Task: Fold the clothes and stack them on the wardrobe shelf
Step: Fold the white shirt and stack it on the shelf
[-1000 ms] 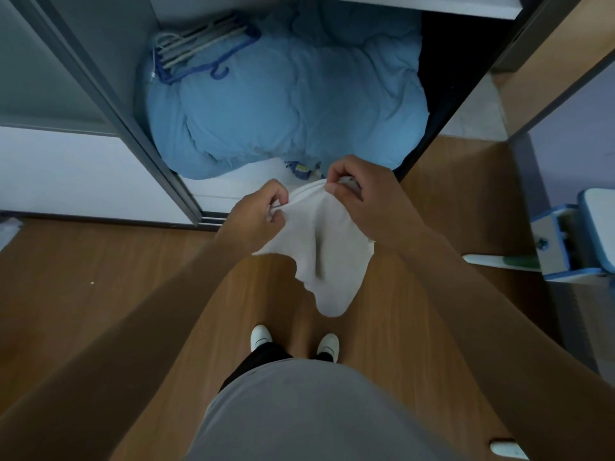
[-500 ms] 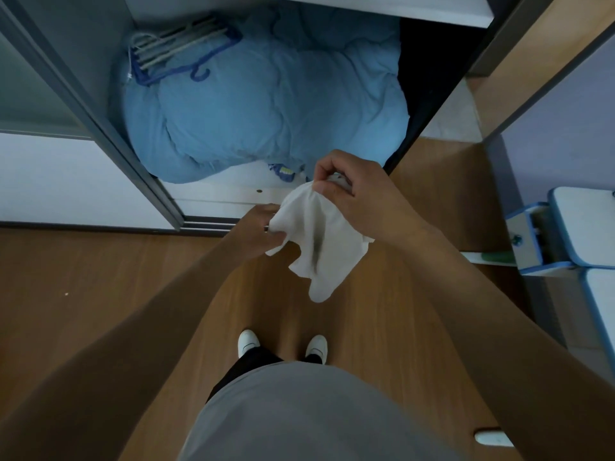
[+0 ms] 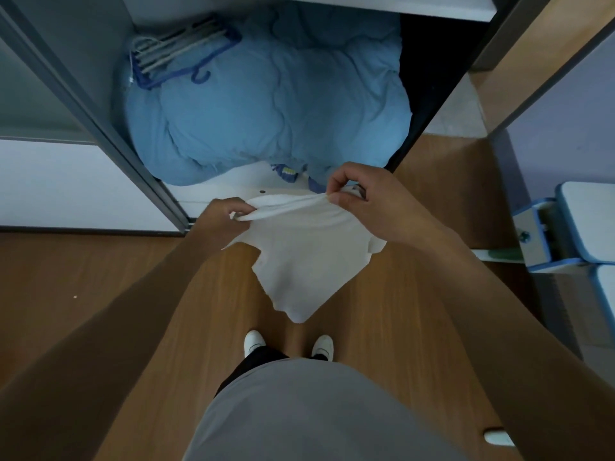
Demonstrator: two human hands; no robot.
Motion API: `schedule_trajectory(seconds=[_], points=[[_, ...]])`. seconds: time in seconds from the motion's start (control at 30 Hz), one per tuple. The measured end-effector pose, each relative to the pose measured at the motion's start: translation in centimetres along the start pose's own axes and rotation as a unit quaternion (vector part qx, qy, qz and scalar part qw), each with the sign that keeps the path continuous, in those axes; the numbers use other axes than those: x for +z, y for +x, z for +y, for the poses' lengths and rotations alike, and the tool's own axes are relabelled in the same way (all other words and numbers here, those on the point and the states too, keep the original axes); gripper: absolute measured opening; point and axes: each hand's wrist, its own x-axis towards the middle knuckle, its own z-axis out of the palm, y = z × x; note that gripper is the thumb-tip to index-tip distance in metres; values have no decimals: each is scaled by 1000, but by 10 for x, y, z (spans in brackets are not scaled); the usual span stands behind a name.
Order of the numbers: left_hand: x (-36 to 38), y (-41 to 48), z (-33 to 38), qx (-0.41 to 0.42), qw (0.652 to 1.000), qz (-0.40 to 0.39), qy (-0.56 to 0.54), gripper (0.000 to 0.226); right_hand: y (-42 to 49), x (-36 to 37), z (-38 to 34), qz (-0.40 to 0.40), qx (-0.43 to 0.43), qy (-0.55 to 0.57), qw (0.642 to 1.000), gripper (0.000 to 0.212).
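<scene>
A small white garment hangs in the air in front of me, above the wooden floor. My left hand pinches its upper left edge. My right hand pinches its upper right edge, fingers curled round the cloth. The top edge is stretched between both hands and the rest droops to a point. Just beyond my hands lies the open wardrobe's white bottom shelf. A white upper shelf edge shows at the top.
A bulky light-blue duvet fills the wardrobe bottom, with a bundle of blue and white hangers on its left. A grey sliding-door frame runs diagonally at left. A blue-and-white cabinet stands at right. My white shoes are below.
My hands have moved apart, spreading the garment's top edge wide. Before, they held it bunched close together.
</scene>
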Motion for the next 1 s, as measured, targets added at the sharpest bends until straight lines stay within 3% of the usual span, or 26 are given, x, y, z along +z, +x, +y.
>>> schedule_trajectory(seconds=[0.17,0.33,0.57,0.73,0.8,0.9,1.0], points=[[-16,-7,-12,35,993,-34,106,26,8,2,5,-34,9,-40,999,27],[-27,-9,-15,-19,999,32,38,31,13,5,20,-150,58,-125,979,38],[-32,-4,1,-24,993,109,49,31,20,16,44,-227,131,-173,949,38],[-34,1,14,-12,990,133,54,31,17,23,57,-173,138,-137,965,28],[-36,2,15,-12,988,142,60,30,18,34,54,-83,171,-19,982,29],[-39,2,13,-28,987,143,74,25,26,54,45,40,216,107,970,39],[-43,0,12,-45,985,134,95,22,32,63,38,-20,192,101,976,42]])
